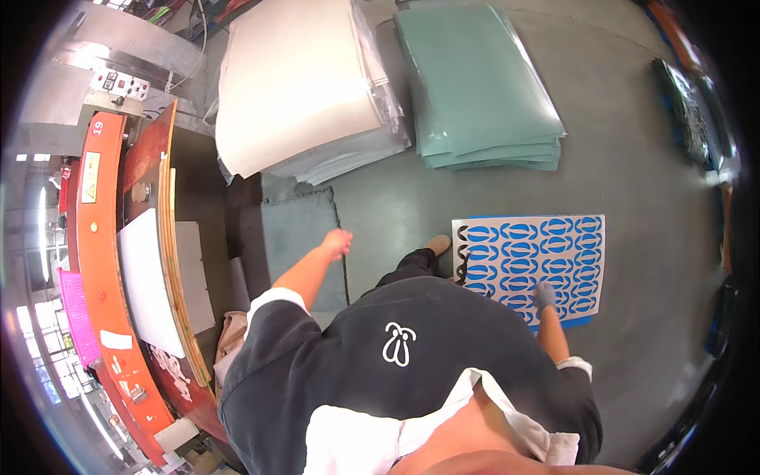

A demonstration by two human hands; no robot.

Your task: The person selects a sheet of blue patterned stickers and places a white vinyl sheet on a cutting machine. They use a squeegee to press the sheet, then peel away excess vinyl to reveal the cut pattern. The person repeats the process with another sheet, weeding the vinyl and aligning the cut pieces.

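My left hand (338, 244) is bare and hangs in the air to the left of my body, above the floor. Its fingers are loosely curled, with nothing visible in them. At my right side, my right hand (545, 297) wears a grey glove and grips a pale sheet with rows of curved cut-outs (526, 257). Bright blue material (582, 322) lies under this sheet and shows through most of the openings. Dark shapes show through the openings along its left edge. The right fingertips are partly hidden.
Ahead stand a tall stack of cream sheets (297, 87) and a stack of green sheets (483, 87). An orange-framed machine (103, 214) with wooden boards (170, 261) is at the left. A grey mat (305, 237) lies on the floor, near my shoe (439, 244).
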